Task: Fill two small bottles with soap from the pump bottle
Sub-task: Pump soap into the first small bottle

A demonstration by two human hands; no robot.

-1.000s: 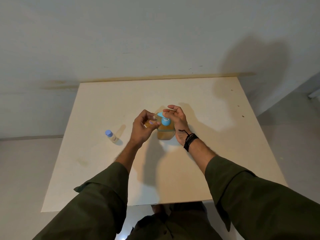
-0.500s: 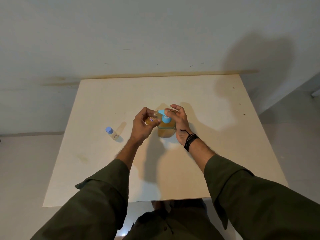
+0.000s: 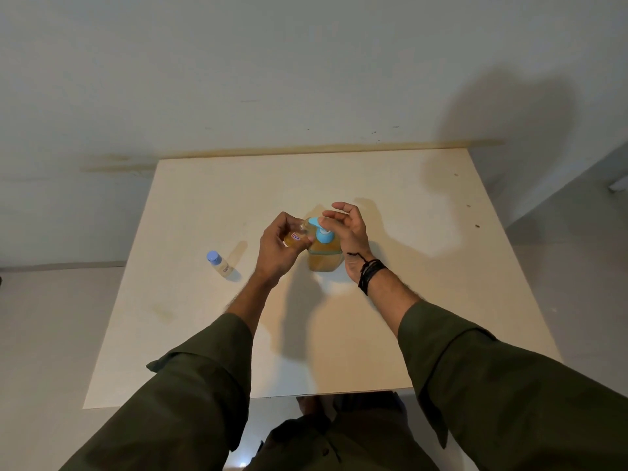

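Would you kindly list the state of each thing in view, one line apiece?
Pump bottle: upright on the table, holding amber soap.
Pump head: pressed on by the right hand.
Held small bottle: uncapped, tilted at the spout, amber soap inside, gripped by the left hand.
Second small bottle: capped in blue, standing alone to the left, looks clear inside.

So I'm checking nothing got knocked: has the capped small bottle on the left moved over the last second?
No. The capped small bottle keeps its spot relative to the table left edge and the pump bottle; only the camera shifted.
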